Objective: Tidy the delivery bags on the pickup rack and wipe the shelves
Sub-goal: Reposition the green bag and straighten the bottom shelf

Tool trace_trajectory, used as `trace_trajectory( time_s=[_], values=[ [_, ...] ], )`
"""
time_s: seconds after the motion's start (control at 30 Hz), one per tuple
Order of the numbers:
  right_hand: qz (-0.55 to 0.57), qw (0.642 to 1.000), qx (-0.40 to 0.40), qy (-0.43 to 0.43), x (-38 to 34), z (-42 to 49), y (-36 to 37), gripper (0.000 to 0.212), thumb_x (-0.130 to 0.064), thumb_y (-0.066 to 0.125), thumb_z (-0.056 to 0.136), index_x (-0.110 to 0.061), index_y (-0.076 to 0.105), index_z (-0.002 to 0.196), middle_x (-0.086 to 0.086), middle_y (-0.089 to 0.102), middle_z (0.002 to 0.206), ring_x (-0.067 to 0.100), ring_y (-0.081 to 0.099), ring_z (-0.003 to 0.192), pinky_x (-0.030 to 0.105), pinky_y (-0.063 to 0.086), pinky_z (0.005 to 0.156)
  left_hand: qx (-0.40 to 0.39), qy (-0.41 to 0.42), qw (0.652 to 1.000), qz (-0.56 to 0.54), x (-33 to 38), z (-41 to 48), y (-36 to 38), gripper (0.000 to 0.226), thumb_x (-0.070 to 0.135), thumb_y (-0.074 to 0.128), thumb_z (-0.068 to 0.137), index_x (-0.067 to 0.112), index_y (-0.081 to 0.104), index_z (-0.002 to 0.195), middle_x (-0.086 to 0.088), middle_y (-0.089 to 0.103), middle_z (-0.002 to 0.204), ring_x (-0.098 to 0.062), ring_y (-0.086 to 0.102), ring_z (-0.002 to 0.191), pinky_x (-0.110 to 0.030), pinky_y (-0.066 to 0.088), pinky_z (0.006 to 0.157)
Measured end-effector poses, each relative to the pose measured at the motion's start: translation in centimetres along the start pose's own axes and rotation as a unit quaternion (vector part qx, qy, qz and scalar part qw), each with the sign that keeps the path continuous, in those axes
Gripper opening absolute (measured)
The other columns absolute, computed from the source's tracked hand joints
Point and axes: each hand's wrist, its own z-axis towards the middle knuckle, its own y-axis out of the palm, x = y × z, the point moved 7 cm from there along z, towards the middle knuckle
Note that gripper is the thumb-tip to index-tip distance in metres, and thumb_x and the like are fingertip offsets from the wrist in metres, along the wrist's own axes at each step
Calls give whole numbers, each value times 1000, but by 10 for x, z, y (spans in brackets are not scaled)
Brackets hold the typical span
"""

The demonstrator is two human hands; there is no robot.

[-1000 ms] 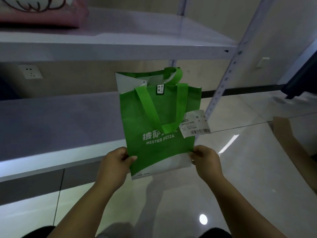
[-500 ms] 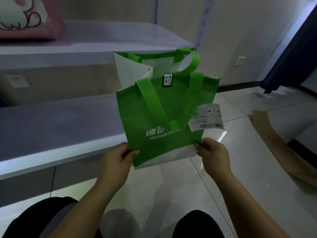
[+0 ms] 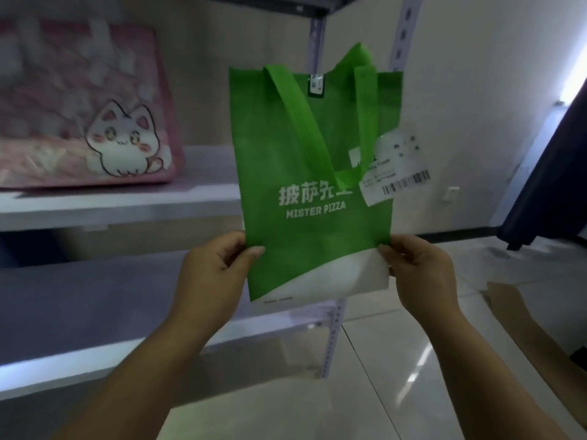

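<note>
While the left hand point(image 3: 212, 274), at 8 o'clock, and right hand point(image 3: 419, 277), at 4 o'clock, pinch its lower corners, the green bag point(image 3: 313, 173) stands upright in mid-air at centre. A pink bag point(image 3: 82, 122) sits on the shelf point(image 3: 127, 206) at 10 o'clock. Shelving the green bag and wiping apparently remain.

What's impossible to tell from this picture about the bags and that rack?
Head view throughout:
1. green bag contents, hidden by its front panel
2. receipt label print, too small and blurred
3. pink cat bag, blurred, left side cut off by the frame edge
4. fingers of the left hand and right hand behind the bag, hidden by it
</note>
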Motion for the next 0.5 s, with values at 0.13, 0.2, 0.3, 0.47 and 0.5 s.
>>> trace_trajectory(
  time_s=[0.13, 0.2, 0.3, 0.47, 0.5],
  values=[
    [-9, 999, -3, -41, -40, 18, -1, 27, -13, 59, 89, -39, 62, 81, -12, 67, 82, 19, 64, 81, 41, 54, 80, 19, 39, 999, -14, 35, 19, -25, 27, 15, 62, 86, 38, 67, 74, 13, 72, 83, -12, 69, 78, -43, 56, 79],
    [5, 999, -3, -48, -55, 28, -1, 26, -14, 60, 89, -39, 64, 80, -6, 69, 86, 23, 65, 82, 44, 55, 79, 30, 60, 998, -19, 51, 29, -38, 28, 10, 63, 85, 35, 68, 74, 13, 73, 82, -12, 70, 78, -43, 57, 78],
    [22, 998, 5, -56, -76, 44, 1, 18, -17, 61, 88, -34, 68, 85, -3, 71, 91, 24, 66, 85, 47, 55, 79, 29, 77, 996, -31, 70, 47, -52, 28, 6, 62, 85, 32, 69, 77, 14, 74, 82, -9, 70, 80, -39, 57, 79],
    [27, 995, 22, -93, -114, 70, 6, 17, -14, 61, 88, -31, 66, 88, -7, 67, 87, 21, 64, 85, 44, 54, 82, 34, 124, 991, -22, 97, 75, -71, 29, 6, 60, 87, 35, 65, 80, 25, 70, 76, 1, 68, 78, -18, 56, 72],
    [34, 995, 24, -93, -119, 74, 9, 20, -14, 61, 88, -33, 65, 85, -9, 67, 85, 20, 64, 84, 42, 54, 81, 36, 130, 991, -13, 99, 80, -74, 29, 7, 60, 87, 35, 65, 80, 26, 70, 75, 2, 68, 77, -16, 55, 71]
  ],
)
